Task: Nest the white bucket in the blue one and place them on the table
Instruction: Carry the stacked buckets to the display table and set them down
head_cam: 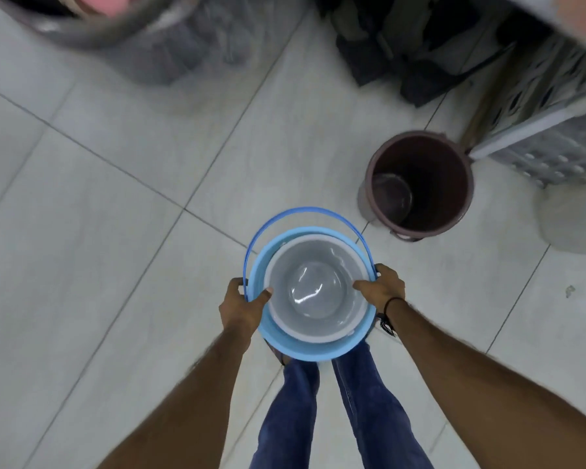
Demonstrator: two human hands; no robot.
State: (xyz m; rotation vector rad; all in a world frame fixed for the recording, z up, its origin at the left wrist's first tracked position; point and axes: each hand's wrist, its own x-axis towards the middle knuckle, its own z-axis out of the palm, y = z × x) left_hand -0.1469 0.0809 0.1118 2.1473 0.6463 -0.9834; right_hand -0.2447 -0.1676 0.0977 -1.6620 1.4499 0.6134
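Observation:
The white bucket (315, 292) sits nested inside the blue bucket (298, 350), both held in the air above the tiled floor in front of my legs. The blue handle (305, 211) has swung away to the far side. My left hand (242, 308) grips the left rim, thumb hooked over the edge of both buckets. On the right rim, my right hand (383, 286) clamps with its thumb inside the white bucket. No table surface shows under the buckets.
A brown bucket (420, 184) stands on the floor to the right. Beyond it is a grey perforated basket (555, 137). A large grey bin (92, 25) is at the top left, and dark bags (403, 45) lie at the top.

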